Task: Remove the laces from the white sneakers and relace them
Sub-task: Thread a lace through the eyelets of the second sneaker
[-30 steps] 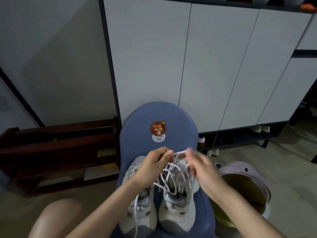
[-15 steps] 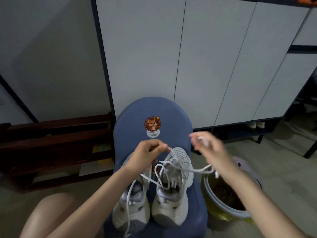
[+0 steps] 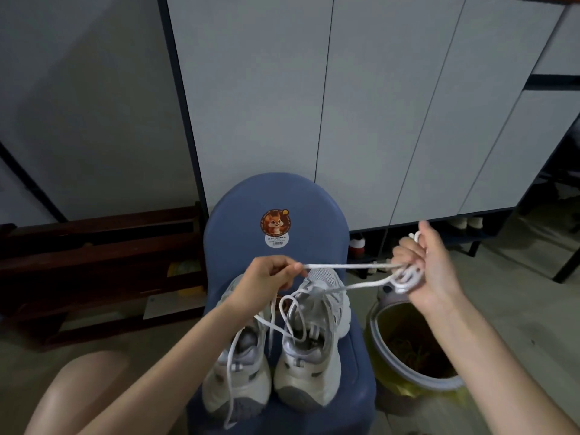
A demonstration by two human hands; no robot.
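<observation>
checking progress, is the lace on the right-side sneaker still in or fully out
Partly in: the lace runs from the right-side sneaker to the right hand; loops remain at its eyelets.

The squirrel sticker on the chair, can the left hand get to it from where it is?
Probably yes. The squirrel sticker sits bare on the blue chair back, just above the left hand, with nothing between them. But that hand is pinching the shoelace, so it would likely have to let go first.
</observation>
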